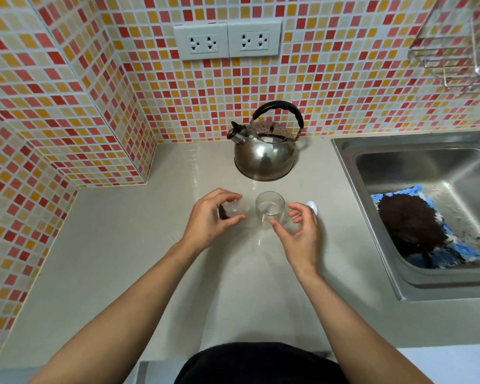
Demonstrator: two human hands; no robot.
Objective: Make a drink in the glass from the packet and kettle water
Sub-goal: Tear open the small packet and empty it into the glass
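Note:
A clear, empty-looking glass (270, 209) stands upright on the beige counter (122, 259). Just left of it, my left hand (211, 220) curls around a small clear packet (229, 210) with dark contents, thumb and fingers pinching it. My right hand (302, 234) hovers at the glass's right side with fingers spread; the thumb tip is close to the glass base and holds nothing. A steel whistling kettle (265, 153) with a black handle sits behind the glass near the tiled wall.
A small white spoon-like object (313, 205) lies just behind my right hand. At the right is a steel sink (427, 162) holding a blue cloth (466, 250) with a pile of dark grounds. Wall sockets (227, 40) sit above the kettle; a wire rack (455, 51) hangs at upper right.

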